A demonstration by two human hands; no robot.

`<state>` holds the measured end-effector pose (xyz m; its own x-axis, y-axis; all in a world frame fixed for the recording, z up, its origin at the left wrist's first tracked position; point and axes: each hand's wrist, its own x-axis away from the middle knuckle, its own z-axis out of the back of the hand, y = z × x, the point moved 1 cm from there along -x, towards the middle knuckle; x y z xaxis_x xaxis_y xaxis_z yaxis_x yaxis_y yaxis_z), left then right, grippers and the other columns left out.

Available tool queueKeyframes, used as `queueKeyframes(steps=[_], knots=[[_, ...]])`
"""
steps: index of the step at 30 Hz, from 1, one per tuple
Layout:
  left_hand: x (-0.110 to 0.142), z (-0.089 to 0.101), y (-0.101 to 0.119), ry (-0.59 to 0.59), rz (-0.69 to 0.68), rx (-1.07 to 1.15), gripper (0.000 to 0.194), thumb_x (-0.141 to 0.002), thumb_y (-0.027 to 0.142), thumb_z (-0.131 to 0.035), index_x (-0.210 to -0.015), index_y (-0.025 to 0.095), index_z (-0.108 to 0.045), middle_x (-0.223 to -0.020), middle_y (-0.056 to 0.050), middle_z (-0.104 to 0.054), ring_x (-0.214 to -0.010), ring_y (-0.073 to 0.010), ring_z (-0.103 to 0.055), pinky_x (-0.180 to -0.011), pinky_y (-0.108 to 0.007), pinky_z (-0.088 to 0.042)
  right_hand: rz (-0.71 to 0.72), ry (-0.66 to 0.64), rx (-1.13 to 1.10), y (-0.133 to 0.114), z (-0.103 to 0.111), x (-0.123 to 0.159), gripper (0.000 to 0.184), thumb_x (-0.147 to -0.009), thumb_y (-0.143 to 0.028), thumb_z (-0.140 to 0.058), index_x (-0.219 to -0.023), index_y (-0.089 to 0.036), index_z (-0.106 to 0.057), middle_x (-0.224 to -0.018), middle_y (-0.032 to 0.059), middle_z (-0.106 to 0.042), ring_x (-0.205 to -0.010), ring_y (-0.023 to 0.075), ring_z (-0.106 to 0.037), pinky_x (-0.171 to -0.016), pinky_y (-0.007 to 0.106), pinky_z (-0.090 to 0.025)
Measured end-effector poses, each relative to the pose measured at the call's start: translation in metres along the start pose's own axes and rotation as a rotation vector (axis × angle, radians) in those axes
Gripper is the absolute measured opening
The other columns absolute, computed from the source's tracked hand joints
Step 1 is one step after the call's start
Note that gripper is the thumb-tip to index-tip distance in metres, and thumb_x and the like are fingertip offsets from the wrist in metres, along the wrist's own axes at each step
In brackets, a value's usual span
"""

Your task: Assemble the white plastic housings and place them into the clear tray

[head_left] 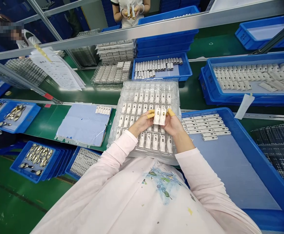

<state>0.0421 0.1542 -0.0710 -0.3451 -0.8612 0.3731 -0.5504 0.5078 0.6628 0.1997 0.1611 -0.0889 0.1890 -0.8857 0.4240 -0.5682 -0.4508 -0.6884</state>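
Two white oblong casings, each with a dark oval hole, are held upright side by side above a clear plastic tray. My left hand is closed on the left casing, its yellow-covered fingertips at that casing's edge. The right casing is pinched in my right hand, which also has yellow finger covers. Beneath them, rows of similar white casings fill pockets of the tray. Part of the tray's middle is hidden by my hands.
To the right, a large blue bin holds rows of casings. A pale blue board with several casings lies left. Behind the tray stands a blue crate of casings. Across the bench, a person holds similar pieces. A metal rail crosses above.
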Motion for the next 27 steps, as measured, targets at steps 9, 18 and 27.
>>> queueKeyframes(steps=[9,18,27], knots=[[0.034,-0.020,0.018,-0.047,-0.065,-0.010,0.017,-0.084,0.015,-0.081,-0.099,0.017,-0.072,-0.090,0.000,-0.072,-0.078,-0.0112,-0.065,-0.079,-0.027,-0.048,0.052,-0.062,0.035,-0.016,-0.022,0.038,0.015,-0.092,-0.044,-0.072,-0.096,-0.029,-0.072,-0.099,0.0025,-0.084,-0.114,0.0313,-0.079,-0.084,0.046,-0.073],[0.113,-0.057,0.033,-0.264,-0.104,-0.069,0.043,-0.072,0.043,-0.098,-0.097,0.020,-0.073,-0.085,0.000,-0.067,-0.071,-0.0115,-0.064,-0.068,-0.027,-0.054,0.191,-0.110,0.073,-0.028,-0.049,0.119,0.020,-0.084,-0.052,-0.083,-0.092,-0.034,-0.079,-0.098,0.0010,-0.082,-0.118,0.0344,-0.077,-0.084,0.047,-0.072],[0.119,-0.059,0.028,-0.299,-0.092,-0.059,0.044,-0.073,0.044,-0.098,-0.098,0.019,-0.071,-0.084,0.001,-0.068,-0.069,-0.0090,-0.066,-0.063,-0.021,-0.055,0.226,-0.154,0.031,-0.031,-0.052,0.133,0.033,-0.073,-0.058,-0.094,-0.084,-0.030,-0.080,-0.085,0.0003,-0.079,-0.074,0.0211,-0.075,-0.066,0.034,-0.066]])
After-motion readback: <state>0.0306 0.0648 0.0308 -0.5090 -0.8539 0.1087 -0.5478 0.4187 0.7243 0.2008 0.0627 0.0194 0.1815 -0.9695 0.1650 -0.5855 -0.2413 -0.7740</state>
